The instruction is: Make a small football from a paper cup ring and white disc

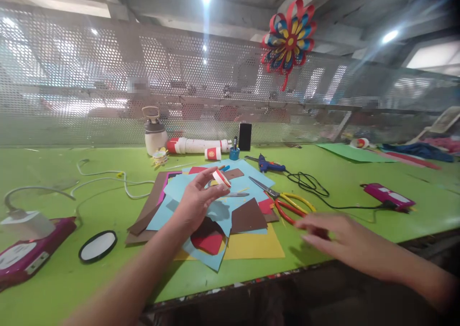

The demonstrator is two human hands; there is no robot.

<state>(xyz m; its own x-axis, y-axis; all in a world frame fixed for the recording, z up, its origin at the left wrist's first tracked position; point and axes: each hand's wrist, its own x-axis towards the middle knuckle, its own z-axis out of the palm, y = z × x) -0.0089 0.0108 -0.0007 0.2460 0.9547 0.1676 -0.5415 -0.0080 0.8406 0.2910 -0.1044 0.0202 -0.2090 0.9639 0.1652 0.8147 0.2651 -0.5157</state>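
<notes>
My left hand [199,196] is closed on a cut-down paper cup [222,179], a short white piece with a red edge, tilted above the paper pile. My right hand [328,230] is slightly blurred over the table's front right part. Its thumb and fingers are curled but apart, with nothing visible between them. Just beyond its fingertips lie large scissors [276,195] with red and yellow handles, blades pointing to the far left. Beneath my left hand are sheets of light blue paper [163,213], brown paper [249,216], yellow paper [255,246] and red paper [208,243].
Behind the papers stand a whole paper cup [212,154], a blue pen holder [234,153], a phone [245,136] and a spray bottle [155,138]. A blue glue gun [269,164] trails its cord to a purple power strip [390,196]. A black-rimmed disc [97,247] lies left.
</notes>
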